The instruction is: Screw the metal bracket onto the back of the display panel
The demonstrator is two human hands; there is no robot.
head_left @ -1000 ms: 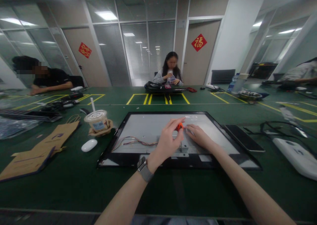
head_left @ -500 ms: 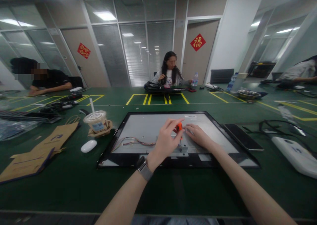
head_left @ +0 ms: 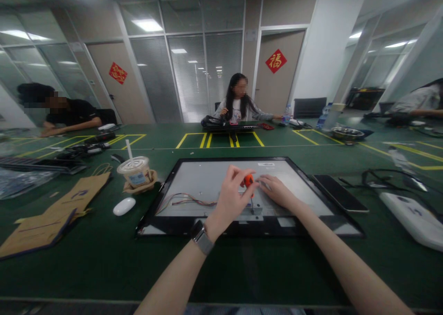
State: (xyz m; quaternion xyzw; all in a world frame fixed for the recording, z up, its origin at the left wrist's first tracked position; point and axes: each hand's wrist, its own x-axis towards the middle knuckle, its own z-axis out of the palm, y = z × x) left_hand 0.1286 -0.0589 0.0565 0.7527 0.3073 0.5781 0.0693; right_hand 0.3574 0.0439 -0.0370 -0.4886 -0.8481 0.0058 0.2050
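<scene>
A flat display panel point(head_left: 194, 176) with a black frame and grey metal back lies on the green table. My left hand point(head_left: 233, 190), with a watch point(head_left: 201, 236) on its wrist, pinches the orange handle of a screwdriver point(head_left: 249, 181). The screwdriver stands nearly upright, its shaft reaching down to a small metal bracket point(head_left: 256, 213) near the panel's front edge. My right hand point(head_left: 277, 189) rests with fingers stretched out on the panel just right of the screwdriver. Thin coloured wires point(head_left: 187, 198) run left from under my left hand.
Left of the panel are a lidded cup point(head_left: 138, 172) with a straw, a white mouse point(head_left: 124, 206) and a brown paper bag point(head_left: 69, 208). To the right lie a phone point(head_left: 339, 192) and a white device point(head_left: 413, 218). A person point(head_left: 238, 100) sits across the table.
The screwdriver handle has tilted and turned slightly in my left hand's fingers; my right hand has stayed nearly in place. Across the table, the person's hand has moved the water bottle to the right.
</scene>
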